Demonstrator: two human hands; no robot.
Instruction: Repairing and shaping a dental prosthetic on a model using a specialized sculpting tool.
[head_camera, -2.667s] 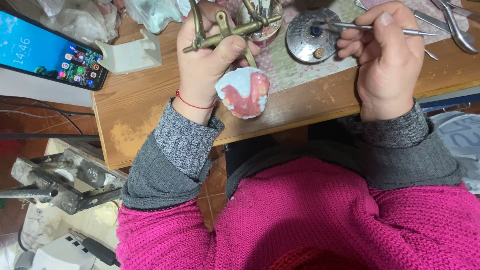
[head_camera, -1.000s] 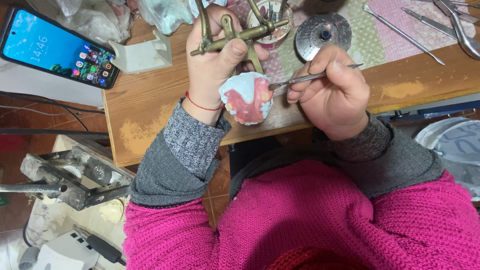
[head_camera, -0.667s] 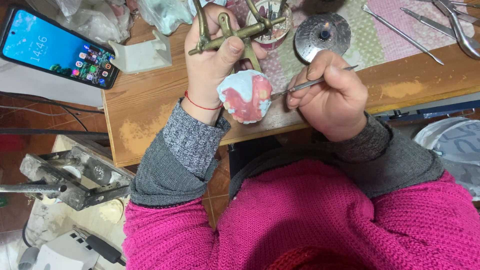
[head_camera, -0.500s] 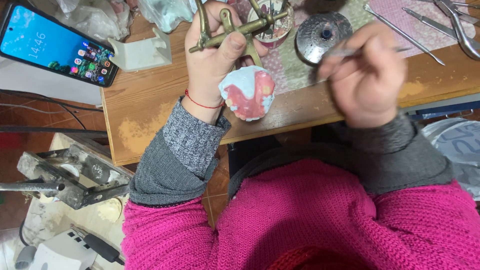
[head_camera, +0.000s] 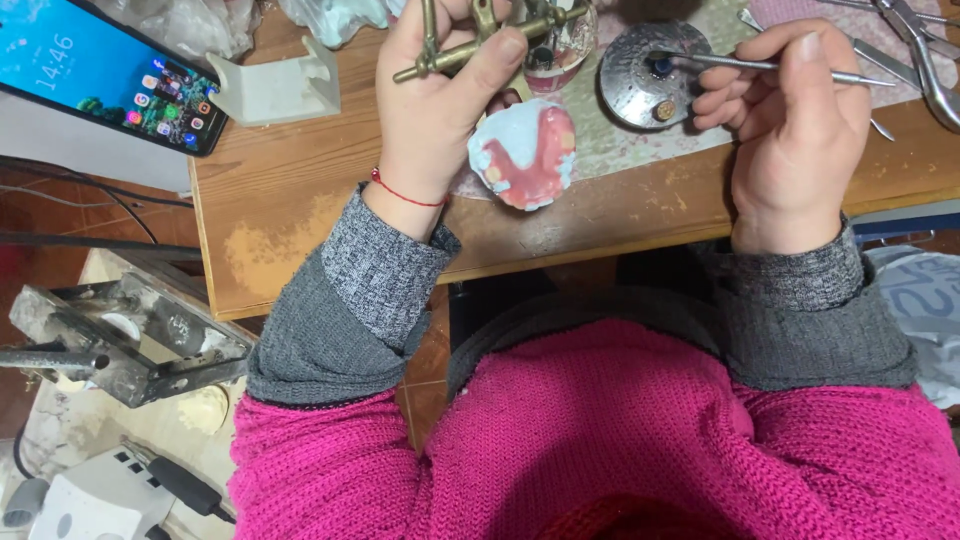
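Lifted away from the pink-and-white dental model (head_camera: 523, 155), the right hand (head_camera: 790, 120) now dips its pinched thin metal tool (head_camera: 770, 66) into a round metal dish (head_camera: 645, 80) on the table (head_camera: 300, 220), while the left hand (head_camera: 440, 110) grips the model's brass frame (head_camera: 480, 45).

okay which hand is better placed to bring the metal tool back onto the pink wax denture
The right hand. It already pinches the thin metal tool, tip over the round metal dish. The left hand is occupied gripping the brass articulator that carries the pink wax denture.
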